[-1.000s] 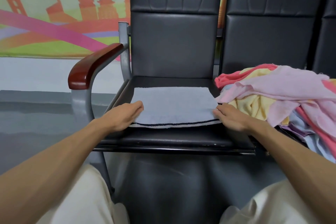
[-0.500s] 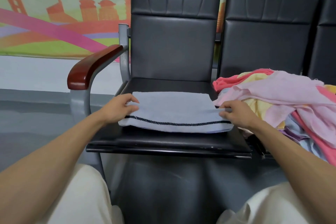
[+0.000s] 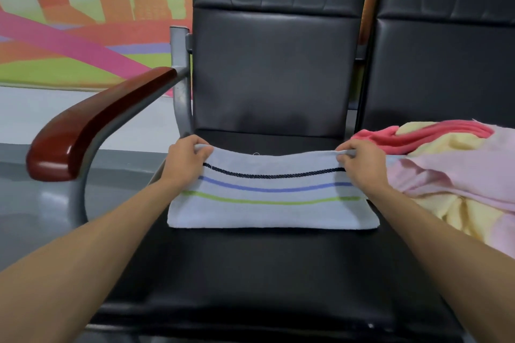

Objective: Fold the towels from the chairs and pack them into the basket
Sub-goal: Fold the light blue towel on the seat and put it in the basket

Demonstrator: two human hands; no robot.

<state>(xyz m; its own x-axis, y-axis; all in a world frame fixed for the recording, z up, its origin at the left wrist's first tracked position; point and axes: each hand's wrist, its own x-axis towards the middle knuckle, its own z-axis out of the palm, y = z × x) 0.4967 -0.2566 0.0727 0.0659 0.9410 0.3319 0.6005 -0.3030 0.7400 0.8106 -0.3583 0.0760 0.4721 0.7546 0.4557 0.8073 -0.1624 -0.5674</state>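
A pale blue-grey towel (image 3: 273,211) with a navy, a blue and a green stripe lies folded over on the black chair seat (image 3: 264,273). My left hand (image 3: 185,160) pinches its far left corner and my right hand (image 3: 359,164) pinches its far right corner, holding that edge up at the back of the seat. A heap of unfolded towels (image 3: 451,175), pink, yellow and coral, covers the seat of the chair to the right. No basket is in view.
The chair has a glossy red-brown armrest (image 3: 92,125) on a grey metal frame at the left. A black backrest (image 3: 273,64) rises right behind the towel. A second black chair (image 3: 446,50) adjoins on the right. Grey floor and a painted wall lie to the left.
Both hands have carried the near edge of the towel up and over toward the backrest, folding it so the striped side now shows. The view has moved closer to the seat.
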